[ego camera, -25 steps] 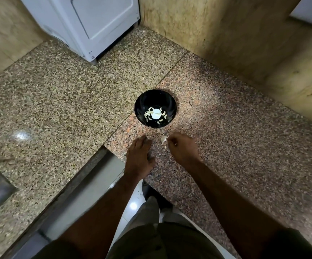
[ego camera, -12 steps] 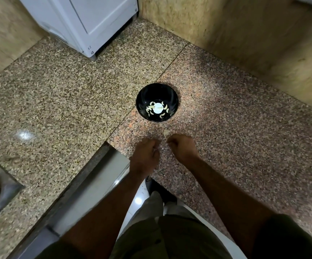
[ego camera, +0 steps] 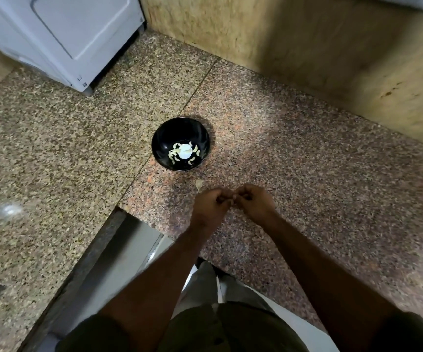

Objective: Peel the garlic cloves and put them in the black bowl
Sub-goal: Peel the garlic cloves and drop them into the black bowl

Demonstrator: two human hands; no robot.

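The black bowl (ego camera: 180, 130) stands on the granite counter (ego camera: 307, 174) and holds several peeled pale garlic cloves (ego camera: 172, 154) around a bright glare spot. Just in front of it, my left hand (ego camera: 211, 205) and my right hand (ego camera: 255, 201) are curled with their fingertips meeting, pinched on a small garlic clove (ego camera: 233, 198) that is almost hidden between them. A pale scrap (ego camera: 199, 184), either peel or a clove, lies on the counter between the bowl and my left hand.
A white appliance (ego camera: 60, 34) stands at the back left. A tan stone wall (ego camera: 294, 47) runs behind and to the right of the bowl. The counter's inner corner edge (ego camera: 119, 209) drops off just left of my left forearm.
Both hands have lifted off the counter, closed and come together at the fingertips. The pale scrap stays on the counter. My head has shifted, so the bowl sits higher in view.
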